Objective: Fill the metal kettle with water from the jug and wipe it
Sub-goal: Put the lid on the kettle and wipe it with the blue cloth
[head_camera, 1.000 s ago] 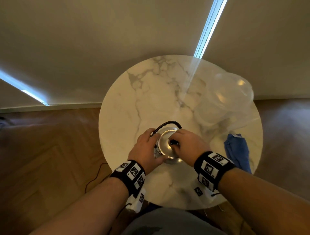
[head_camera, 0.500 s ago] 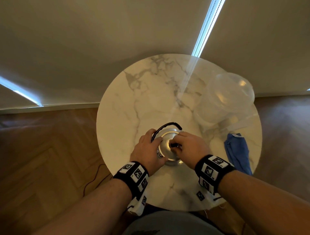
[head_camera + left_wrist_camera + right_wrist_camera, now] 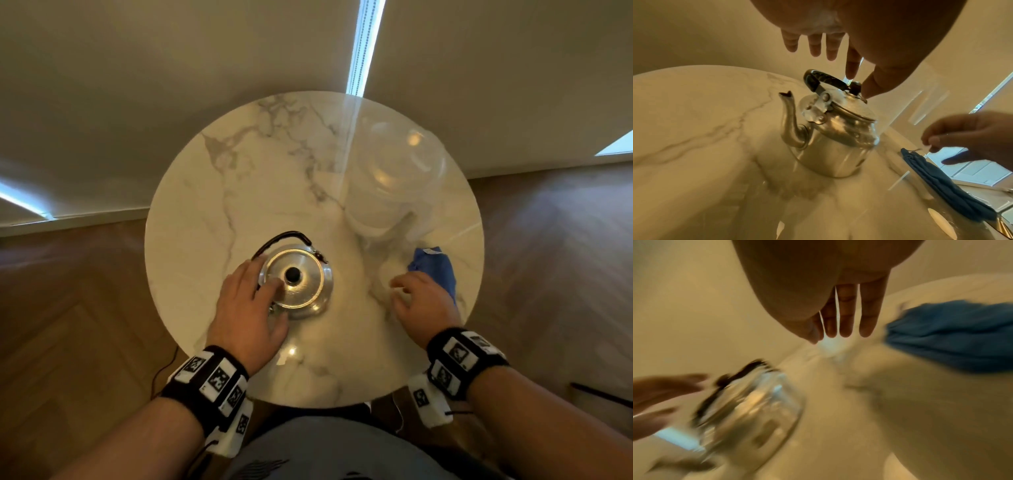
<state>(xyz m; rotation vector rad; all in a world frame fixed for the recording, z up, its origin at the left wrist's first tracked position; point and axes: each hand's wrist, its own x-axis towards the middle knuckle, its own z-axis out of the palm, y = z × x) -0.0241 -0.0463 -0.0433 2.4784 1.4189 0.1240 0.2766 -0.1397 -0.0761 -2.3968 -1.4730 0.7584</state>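
The metal kettle (image 3: 301, 287) stands on the near middle of the round marble table (image 3: 212, 212), its lid on and its black handle folded back. In the left wrist view the kettle (image 3: 834, 129) points its spout left. My left hand (image 3: 253, 291) hovers at the kettle's left side with straight fingers (image 3: 816, 47), the thumb tip at the lid's rim. My right hand (image 3: 411, 291) hangs empty to the right, fingers (image 3: 846, 321) relaxed, just short of the blue cloth (image 3: 435, 270). The clear plastic jug (image 3: 394, 178) stands at the back right.
The blue cloth (image 3: 945, 183) lies close to the table's right edge. A beige wall runs behind the table and wooden floor surrounds it. A thin cable (image 3: 164, 370) lies on the floor at the near left. The right wrist view is motion-blurred.
My right hand has let go of the lid knob and swung right toward the blue cloth. My left hand has loosened from the kettle's side and its fingers have straightened.
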